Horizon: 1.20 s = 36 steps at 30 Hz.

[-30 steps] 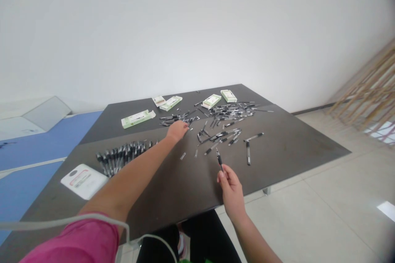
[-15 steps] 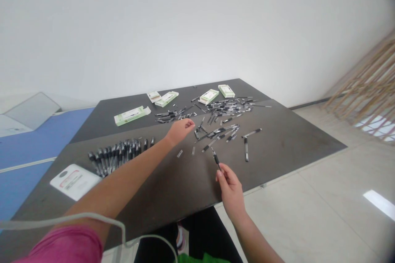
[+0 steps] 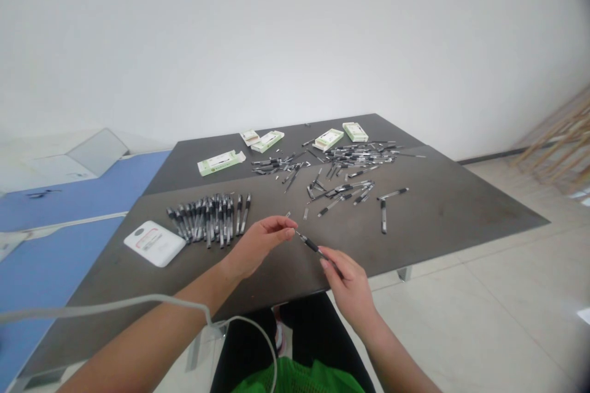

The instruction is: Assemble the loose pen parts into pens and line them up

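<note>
Your right hand (image 3: 353,285) grips the pen (image 3: 313,247), left hand (image 3: 258,242) pinches its tip: looks like fitting, next needs steady alignment.

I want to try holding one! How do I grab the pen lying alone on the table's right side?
Pinch the lone pen at mid-barrel, coming down from above. It lies flat on the table, pointing away from you, with bare tabletop along both long sides for your fingertips.

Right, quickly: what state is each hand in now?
Left hand: fingertips pinched shut on the tip of the slim black-and-clear plastic pen.
Right hand: closed, holding that pen's other end.
</note>
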{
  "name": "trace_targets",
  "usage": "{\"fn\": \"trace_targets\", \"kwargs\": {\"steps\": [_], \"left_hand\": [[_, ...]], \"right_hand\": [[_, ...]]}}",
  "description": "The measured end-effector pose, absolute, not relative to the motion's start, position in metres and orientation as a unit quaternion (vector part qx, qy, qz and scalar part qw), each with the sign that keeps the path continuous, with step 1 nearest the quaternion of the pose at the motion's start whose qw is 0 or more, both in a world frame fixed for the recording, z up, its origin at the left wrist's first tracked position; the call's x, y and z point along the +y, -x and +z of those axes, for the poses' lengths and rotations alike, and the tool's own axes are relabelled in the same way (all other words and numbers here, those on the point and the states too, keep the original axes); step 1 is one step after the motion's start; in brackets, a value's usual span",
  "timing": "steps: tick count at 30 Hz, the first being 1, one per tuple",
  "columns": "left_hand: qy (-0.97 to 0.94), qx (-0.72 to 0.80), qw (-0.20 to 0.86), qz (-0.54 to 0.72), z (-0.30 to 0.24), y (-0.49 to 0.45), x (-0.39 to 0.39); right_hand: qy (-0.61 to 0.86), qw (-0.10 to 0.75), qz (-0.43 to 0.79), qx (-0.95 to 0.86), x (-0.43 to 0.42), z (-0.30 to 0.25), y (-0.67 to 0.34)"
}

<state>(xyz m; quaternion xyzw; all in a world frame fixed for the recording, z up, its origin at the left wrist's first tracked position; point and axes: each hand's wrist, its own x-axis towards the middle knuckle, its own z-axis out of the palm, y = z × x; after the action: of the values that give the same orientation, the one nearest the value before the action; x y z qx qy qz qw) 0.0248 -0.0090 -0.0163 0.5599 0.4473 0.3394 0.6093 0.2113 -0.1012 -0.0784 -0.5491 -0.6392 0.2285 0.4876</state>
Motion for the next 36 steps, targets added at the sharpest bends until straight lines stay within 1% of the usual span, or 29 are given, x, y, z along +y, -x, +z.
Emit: {"fn": "trace_targets", "kwargs": {"steps": [7, 13, 16, 19, 21, 22, 26, 28, 31, 32, 34, 36], "left_hand": [[-0.633, 0.457, 0.551, 0.295, -0.006, -0.021, -0.015], [-0.715, 0.478, 0.456, 0.229, 0.007, -0.014, -0.013], [-0.724, 0.477, 0.453, 0.207, 0.009, -0.011, -0.013], [-0.723, 0.471, 0.471, 0.182, 0.005, -0.01, -0.013], [-0.713, 0.466, 0.489, 0.188, 0.003, -0.01, -0.015], [-0.706, 0.462, 0.499, 0.198, 0.003, -0.01, -0.016], [-0.676, 0.434, 0.543, 0.245, -0.001, -0.012, -0.021], [-0.654, 0.423, 0.566, 0.272, -0.005, -0.014, -0.022], [-0.612, 0.406, 0.603, 0.312, -0.013, -0.019, -0.023], [-0.603, 0.399, 0.612, 0.321, -0.015, -0.02, -0.023], [-0.593, 0.383, 0.628, 0.327, -0.016, -0.022, -0.024], [-0.595, 0.371, 0.636, 0.322, -0.015, -0.024, -0.025]], "right_hand": [[0.547, 0.452, 0.162, -0.686, -0.104, -0.073, -0.211], [0.575, 0.345, 0.014, -0.741, -0.105, -0.062, -0.218], [0.563, 0.324, -0.014, -0.76, -0.104, -0.059, -0.219], [0.553, 0.326, 0.008, -0.767, -0.103, -0.058, -0.219], [0.55, 0.356, 0.065, -0.753, -0.104, -0.058, -0.216], [0.547, 0.378, 0.112, -0.739, -0.104, -0.058, -0.215], [0.501, 0.451, 0.397, -0.623, -0.107, -0.058, -0.203], [0.463, 0.484, 0.51, -0.539, -0.107, -0.059, -0.196], [0.425, 0.547, 0.587, -0.419, -0.105, -0.06, -0.188], [0.415, 0.555, 0.611, -0.382, -0.104, -0.06, -0.186], [0.374, 0.53, 0.69, -0.322, -0.105, -0.059, -0.185], [0.311, 0.468, 0.779, -0.278, -0.107, -0.057, -0.185]]}}
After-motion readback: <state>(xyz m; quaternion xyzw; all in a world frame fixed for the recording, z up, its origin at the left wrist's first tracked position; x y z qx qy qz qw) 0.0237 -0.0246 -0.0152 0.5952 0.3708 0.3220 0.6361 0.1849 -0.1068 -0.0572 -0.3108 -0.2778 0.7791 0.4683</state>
